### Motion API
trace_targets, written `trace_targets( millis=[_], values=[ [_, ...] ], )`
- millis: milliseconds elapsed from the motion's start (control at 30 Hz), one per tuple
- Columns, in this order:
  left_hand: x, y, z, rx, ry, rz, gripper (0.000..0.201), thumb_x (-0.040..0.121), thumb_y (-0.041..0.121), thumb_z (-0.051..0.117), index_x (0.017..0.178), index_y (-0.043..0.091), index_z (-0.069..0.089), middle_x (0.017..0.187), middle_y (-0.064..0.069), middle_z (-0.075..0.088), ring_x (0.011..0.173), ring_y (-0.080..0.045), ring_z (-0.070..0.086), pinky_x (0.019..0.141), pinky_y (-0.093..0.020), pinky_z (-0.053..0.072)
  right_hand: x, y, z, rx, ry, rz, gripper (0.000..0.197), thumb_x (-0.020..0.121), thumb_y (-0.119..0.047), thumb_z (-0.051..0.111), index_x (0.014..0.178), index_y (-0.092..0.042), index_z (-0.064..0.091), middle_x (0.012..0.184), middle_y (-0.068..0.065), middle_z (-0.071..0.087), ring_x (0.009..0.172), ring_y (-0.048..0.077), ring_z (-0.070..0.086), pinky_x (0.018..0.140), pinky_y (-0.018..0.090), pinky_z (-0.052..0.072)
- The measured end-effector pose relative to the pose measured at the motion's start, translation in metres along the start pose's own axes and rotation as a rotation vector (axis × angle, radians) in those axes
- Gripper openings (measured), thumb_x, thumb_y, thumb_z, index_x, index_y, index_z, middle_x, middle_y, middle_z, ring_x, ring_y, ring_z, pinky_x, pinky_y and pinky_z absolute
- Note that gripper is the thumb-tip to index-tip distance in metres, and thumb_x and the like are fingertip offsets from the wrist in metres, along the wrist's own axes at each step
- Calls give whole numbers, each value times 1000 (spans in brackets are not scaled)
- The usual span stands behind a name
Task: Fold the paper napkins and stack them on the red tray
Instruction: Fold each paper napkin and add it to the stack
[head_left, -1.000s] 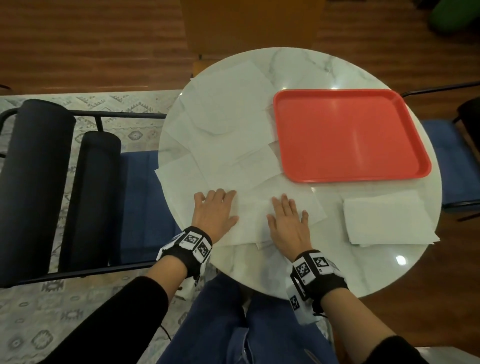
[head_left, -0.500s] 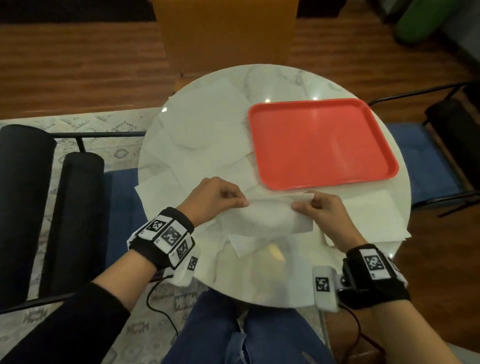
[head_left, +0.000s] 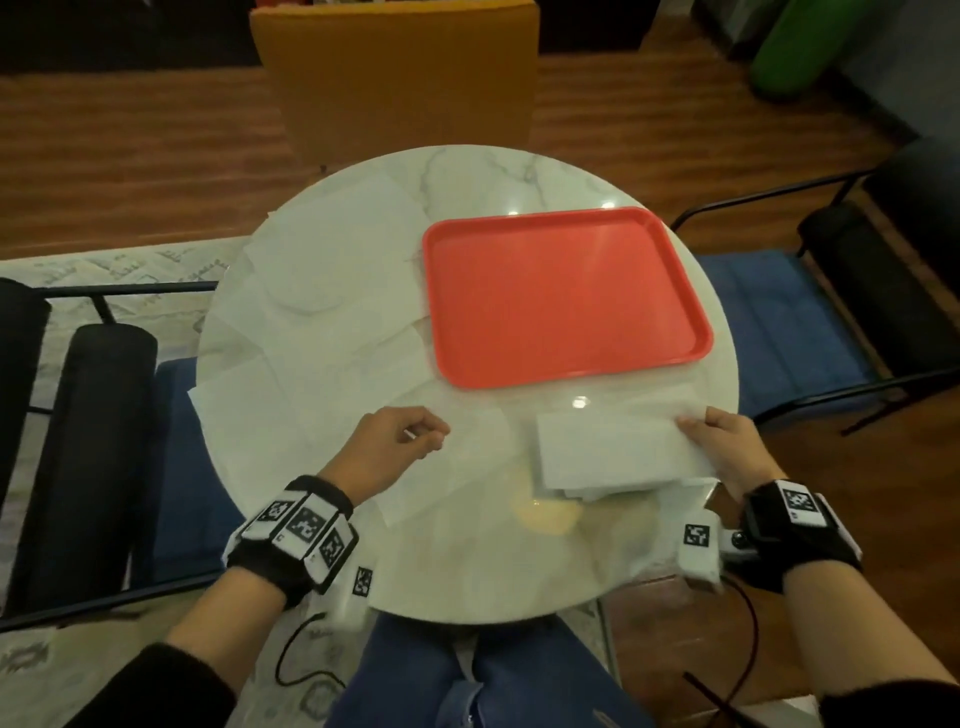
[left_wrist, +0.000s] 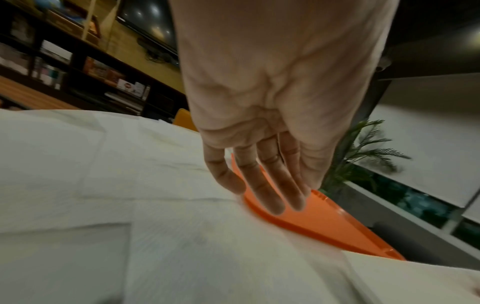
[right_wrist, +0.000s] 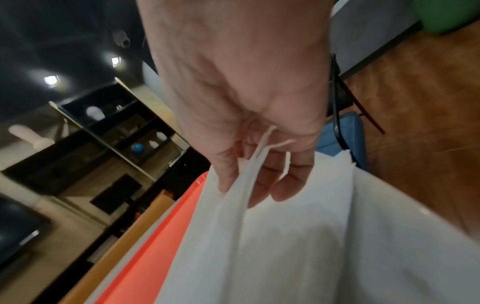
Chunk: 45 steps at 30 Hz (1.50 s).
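I see the right hand (head_left: 727, 447) pinching one end of a folded napkin (head_left: 608, 452) near the table's (head_left: 467, 561) front edge, beside the red tray (head_left: 566, 296). Left hand (head_left: 384, 447) holds nothing, fingers loosely curled above loose napkins (head_left: 311, 291).

My left hand (head_left: 395, 441) has let go of the folded napkin (head_left: 608, 457) and hangs loosely curled. My right hand (head_left: 727, 447) has carried the napkin rightward, pinching its right end above the table.
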<state>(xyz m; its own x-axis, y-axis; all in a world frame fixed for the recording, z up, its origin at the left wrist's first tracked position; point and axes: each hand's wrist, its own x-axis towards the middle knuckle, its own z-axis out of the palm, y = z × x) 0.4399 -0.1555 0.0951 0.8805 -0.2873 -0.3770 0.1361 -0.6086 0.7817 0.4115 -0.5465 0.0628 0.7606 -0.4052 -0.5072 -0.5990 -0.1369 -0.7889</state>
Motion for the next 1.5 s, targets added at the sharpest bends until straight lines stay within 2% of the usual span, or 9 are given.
trace_targets(
  millis=[233, 333, 500, 567, 700, 933, 1067, 1267, 1500],
  values=[
    [-55, -55, 13, -61, 106, -234, 12, 88, 17, 63, 94, 25, 70, 90, 3, 70, 79, -11, 65, 70, -17, 45, 15, -6, 1, -727, 197, -49, 44, 90, -30, 59, 129, -14, 48, 129, 21, 50, 120, 42, 43, 101, 54, 33],
    [-87, -81, 14, -103, 188, -311, 12, 85, 15, 67, 91, 24, 70, 86, 2, 71, 78, -14, 66, 68, -18, 46, 2, -32, 30, -841, 246, -241, 37, 91, -20, 56, 126, -12, 48, 125, 22, 46, 118, 43, 41, 98, 55, 31],
    [-139, -131, 17, -169, 283, -448, 20, 83, -1, 65, 81, 19, 69, 82, -4, 72, 76, -19, 65, 61, -11, 50, -20, -51, 123, -779, -169, -566, 24, 91, -12, 52, 113, -14, 61, 117, 10, 56, 105, 29, 55, 91, 45, 45],
    [-156, -155, 18, -171, 258, -538, 16, 84, 1, 66, 85, 16, 71, 87, -8, 73, 79, -20, 67, 63, -14, 52, -33, -49, 165, -806, -268, -582, 26, 92, -14, 53, 118, -13, 58, 119, 9, 54, 104, 27, 55, 90, 41, 46],
    [-169, -173, 13, -196, 199, -624, 14, 87, 6, 63, 99, 5, 69, 90, -7, 71, 81, -18, 66, 63, -17, 49, -49, -38, 216, -1001, -59, -385, 47, 92, -30, 57, 125, -1, 42, 125, 18, 46, 112, 33, 48, 89, 38, 42],
    [-117, -129, -25, -142, 258, -385, 12, 86, 11, 65, 88, 23, 69, 86, 4, 71, 81, -7, 65, 73, -21, 47, -49, -30, 228, -962, -46, -170, 30, 87, -25, 55, 109, -6, 57, 119, 17, 48, 109, 36, 47, 93, 43, 41],
    [-66, -94, -44, -92, 212, -234, 12, 89, 21, 61, 98, 28, 67, 92, 7, 67, 82, -2, 61, 69, -7, 42, -55, -32, 212, -670, -153, -149, 7, 84, -12, 60, 88, -8, 57, 95, 12, 64, 86, 28, 60, 75, 33, 49],
    [-2, -33, -52, -39, 83, 4, 14, 91, 23, 57, 102, 26, 67, 91, 8, 65, 77, 1, 56, 63, -5, 41, -57, -16, 208, -728, -93, -30, 69, 78, -41, 71, 124, 1, 40, 122, 20, 47, 108, 38, 53, 91, 43, 46],
    [23, -3, -34, 193, -150, 169, 37, 87, 15, 57, 123, 24, 54, 115, 3, 59, 105, -16, 55, 93, -40, 45, -72, -11, 213, -727, -314, -290, 9, 81, -16, 64, 76, -17, 56, 102, 11, 55, 76, 13, 53, 61, 13, 36]
  ],
)
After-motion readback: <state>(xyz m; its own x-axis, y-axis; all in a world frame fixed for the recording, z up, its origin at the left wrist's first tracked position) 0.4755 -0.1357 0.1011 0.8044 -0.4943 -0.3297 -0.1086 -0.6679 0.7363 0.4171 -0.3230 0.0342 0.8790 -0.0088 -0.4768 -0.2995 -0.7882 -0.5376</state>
